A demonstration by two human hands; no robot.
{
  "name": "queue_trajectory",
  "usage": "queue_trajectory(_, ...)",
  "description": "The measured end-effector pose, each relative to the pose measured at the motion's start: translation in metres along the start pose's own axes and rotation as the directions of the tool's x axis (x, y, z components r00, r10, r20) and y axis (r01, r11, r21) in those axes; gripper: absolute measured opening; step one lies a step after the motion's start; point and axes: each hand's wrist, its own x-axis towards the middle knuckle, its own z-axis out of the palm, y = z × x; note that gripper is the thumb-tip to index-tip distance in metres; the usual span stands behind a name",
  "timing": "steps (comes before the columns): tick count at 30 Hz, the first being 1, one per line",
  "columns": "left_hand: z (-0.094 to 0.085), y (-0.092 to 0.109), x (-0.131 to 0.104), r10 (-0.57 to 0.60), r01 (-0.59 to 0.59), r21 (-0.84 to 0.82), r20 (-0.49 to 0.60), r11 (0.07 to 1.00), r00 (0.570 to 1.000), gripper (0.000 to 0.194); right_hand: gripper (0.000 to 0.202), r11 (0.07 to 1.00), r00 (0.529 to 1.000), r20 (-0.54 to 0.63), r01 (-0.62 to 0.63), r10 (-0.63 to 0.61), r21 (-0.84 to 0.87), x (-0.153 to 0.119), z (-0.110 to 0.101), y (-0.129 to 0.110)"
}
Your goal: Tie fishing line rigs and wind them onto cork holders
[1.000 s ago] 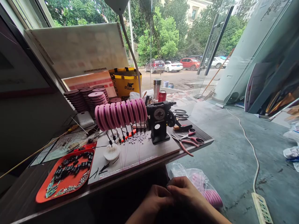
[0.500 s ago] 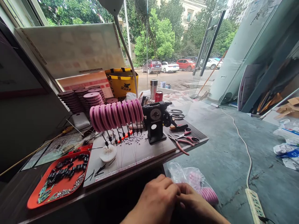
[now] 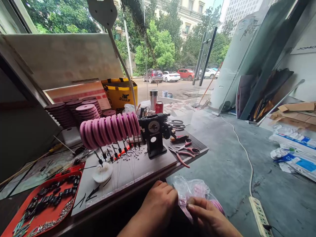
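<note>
My left hand (image 3: 161,197) is at the table's front edge, fingers curled into a closed grip. What it holds, if anything, is hidden. A short way to the right, my right hand (image 3: 204,212) pinches thumb against fingers on something too small to make out. Just beyond both hands is a clear plastic bag (image 3: 184,186) with pink rings (image 3: 217,206) in and beside it. On the table ahead stands a black hand-cranked winder (image 3: 156,135) with a dial. A row of pink thread-wound discs (image 3: 110,130) sits on its shaft, with dark clips hanging below on wires.
A red tray (image 3: 53,205) at left holds black parts and small metal pieces. Beads (image 3: 133,154) and a white round pad (image 3: 102,174) lie on the board. Scissors (image 3: 189,149), pliers (image 3: 181,158), a red can (image 3: 159,107) and disc stacks (image 3: 86,112) stand around. A power strip (image 3: 259,215) lies on the floor.
My hands, together before, are now apart, with the right hand's pinch moved away from the left. The head view has turned right, so the table appears shifted left.
</note>
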Motion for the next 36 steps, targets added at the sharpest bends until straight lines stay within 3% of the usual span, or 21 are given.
queue_trajectory(3,-0.002,0.001,0.002,-0.079,0.079,-0.013,-0.026,0.997,0.997,0.015,0.03,0.997,0.996,-0.055,0.07,-0.069,0.03,-0.002,0.004,-0.007)
queue_trajectory(6,-0.006,0.004,0.003,-0.176,0.173,-0.089,-0.027,0.981,0.984,0.016,0.032,0.982,0.978,-0.107,0.168,-0.177,-0.092,-0.003,0.013,-0.019)
queue_trajectory(11,-0.006,0.007,0.002,-0.336,0.313,-0.359,-0.002,0.879,0.942,0.013,0.038,0.836,0.941,0.036,0.317,-0.337,-0.448,-0.007,0.029,-0.042)
queue_trajectory(15,-0.003,0.012,0.0,-0.388,0.326,-0.491,-0.027,0.808,0.921,0.011,0.037,0.724,0.915,0.108,0.377,-0.389,-0.578,-0.01,0.036,-0.051)
queue_trajectory(19,-0.002,0.017,-0.001,-0.483,0.348,-0.611,-0.064,0.711,0.873,0.017,0.032,0.773,0.919,0.109,0.378,-0.378,-0.509,-0.011,0.038,-0.049)
queue_trajectory(23,0.003,0.017,-0.003,-0.578,0.349,-0.719,-0.09,0.601,0.811,0.024,0.032,0.865,0.924,0.023,0.367,-0.383,-0.343,-0.006,0.041,-0.038)
queue_trajectory(28,0.009,0.016,-0.004,-0.576,0.313,-0.74,-0.122,0.596,0.808,0.029,0.025,0.924,0.933,0.001,0.357,-0.36,-0.138,0.004,0.049,-0.028)
queue_trajectory(36,0.012,0.015,-0.005,-0.612,0.292,-0.809,-0.104,0.511,0.784,0.03,0.023,0.916,0.924,0.022,0.38,-0.381,-0.125,0.003,0.055,-0.029)
